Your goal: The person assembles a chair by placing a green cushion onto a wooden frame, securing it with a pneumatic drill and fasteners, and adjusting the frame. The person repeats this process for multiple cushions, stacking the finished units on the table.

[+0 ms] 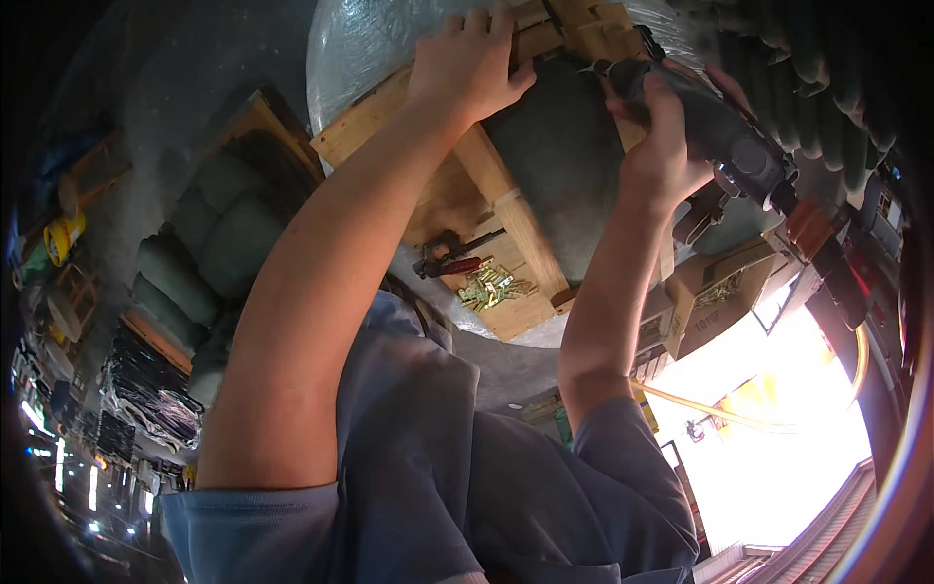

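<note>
My left hand [470,66] lies at the upper edge of a wooden frame [511,214], with its fingers stretched forward and the thumb apart. Clear plastic wrap [360,54] bulges beside it. Closed around a black power tool [715,122], my right hand [662,146] is at the far right part of the frame. The tool's front end points toward the wooden pieces [598,34]; its exact kind is unclear. Dark grey padding [555,146] fills the frame between my arms.
On a wooden panel lie a pile of brass-coloured fasteners [494,287] and a tool with a red handle [462,266]. A cardboard box [720,302] holds more metal pieces. A yellow hose [715,413] runs at the right. Grey cushioned pieces [185,273] stand at the left.
</note>
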Tool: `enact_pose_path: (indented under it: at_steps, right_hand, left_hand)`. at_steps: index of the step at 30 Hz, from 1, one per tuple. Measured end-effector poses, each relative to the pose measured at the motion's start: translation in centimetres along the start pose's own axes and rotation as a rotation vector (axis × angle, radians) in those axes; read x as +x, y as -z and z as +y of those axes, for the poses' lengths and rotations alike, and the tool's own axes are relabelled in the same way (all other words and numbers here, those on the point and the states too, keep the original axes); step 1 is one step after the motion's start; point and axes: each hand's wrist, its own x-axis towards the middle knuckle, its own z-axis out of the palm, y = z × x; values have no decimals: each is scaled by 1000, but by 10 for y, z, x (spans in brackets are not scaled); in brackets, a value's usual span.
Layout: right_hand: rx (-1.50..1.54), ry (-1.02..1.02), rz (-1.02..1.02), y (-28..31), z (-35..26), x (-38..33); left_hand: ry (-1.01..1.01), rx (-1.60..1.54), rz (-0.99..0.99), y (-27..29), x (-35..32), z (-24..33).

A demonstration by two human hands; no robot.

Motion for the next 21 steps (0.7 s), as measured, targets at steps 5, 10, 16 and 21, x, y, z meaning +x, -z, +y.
enact_pose_path:
  at_steps: [5, 10, 16, 21]
  right_hand:
    - [10, -18, 1, 0, -1, 5]
    - [-20, 20, -78, 0, -2, 8]
    - [-140, 90, -235, 0, 3, 12]
    - [170, 66, -590, -2, -11, 47]
  left_hand:
    - [17, -8, -18, -5, 3, -2]
    - [16, -1, -18, 0, 4, 0]
    - [1, -14, -8, -3, 4, -3]
    - [5, -43, 12, -4, 9, -5]
